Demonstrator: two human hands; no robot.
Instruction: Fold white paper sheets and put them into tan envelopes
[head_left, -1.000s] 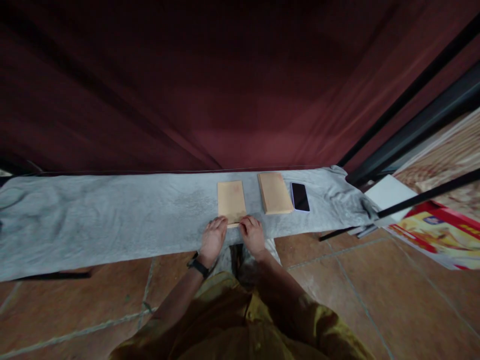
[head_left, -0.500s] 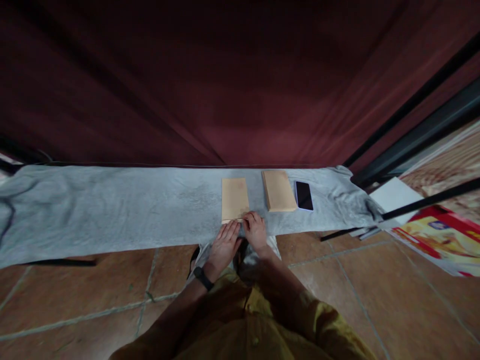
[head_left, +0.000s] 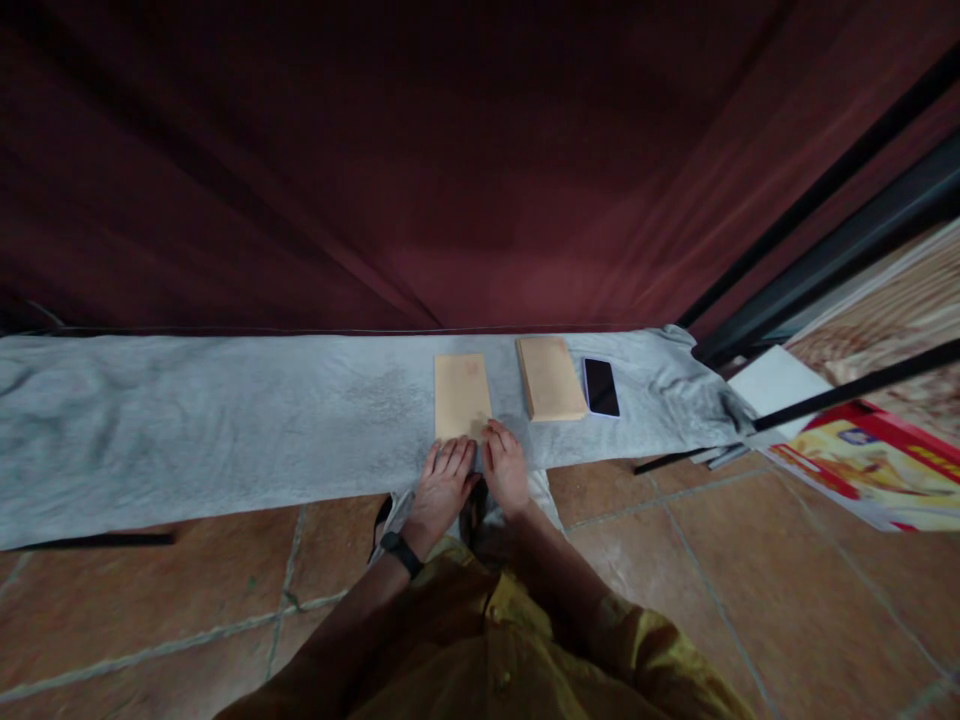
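A brown paper envelope [head_left: 460, 392] lies on the grey cloth, with a faint printed mark near its far right corner. My left hand [head_left: 444, 482] rests across its near edge, fingers stretched out and flat. At the near right corner, my right hand [head_left: 505, 470] has its fingers bent and drawn together against the paper. My fingers partly hide that near edge. To the right of the envelope sits a thick stack of similar brown envelopes [head_left: 553, 378], touched by neither hand.
A phone [head_left: 601, 387] with a dark screen lies right of the stack. The narrow surface is covered by a wrinkled grey cloth [head_left: 225, 420]. A dark red curtain [head_left: 465, 220] hangs behind it. Black bars and a red-and-yellow box [head_left: 877, 465] stand at the right.
The folded strip at the envelope's near edge now lies under my left fingers, which press flatter. My right hand has shifted slightly at the corner. The whole view has moved a little.
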